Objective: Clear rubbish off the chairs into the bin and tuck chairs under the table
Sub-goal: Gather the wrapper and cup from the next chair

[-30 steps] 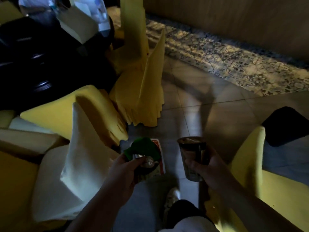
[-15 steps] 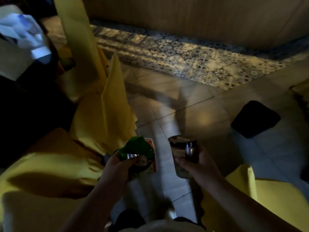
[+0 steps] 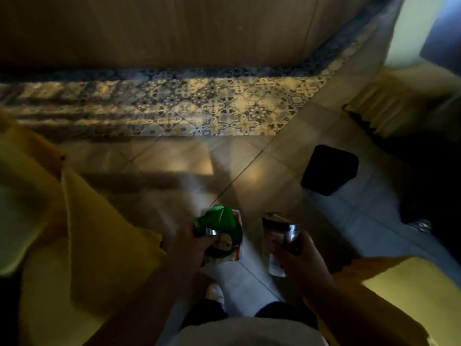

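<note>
Left hand (image 3: 189, 248) clutches crumpled wrappers (image 3: 220, 232); right hand (image 3: 296, 258) grips cup (image 3: 275, 243); dim, labels unreadable.

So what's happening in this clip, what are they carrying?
A person stands on a tiled floor with rubbish in both hands. The left hand grips a bundle of crumpled wrappers, green on top with a printed packet underneath. The right hand holds a lidded plastic cup upright. A dark bin sits on the floor ahead and to the right, apart from both hands, so nothing has been dropped in yet. Chairs in yellow covers flank the person on either side.
</note>
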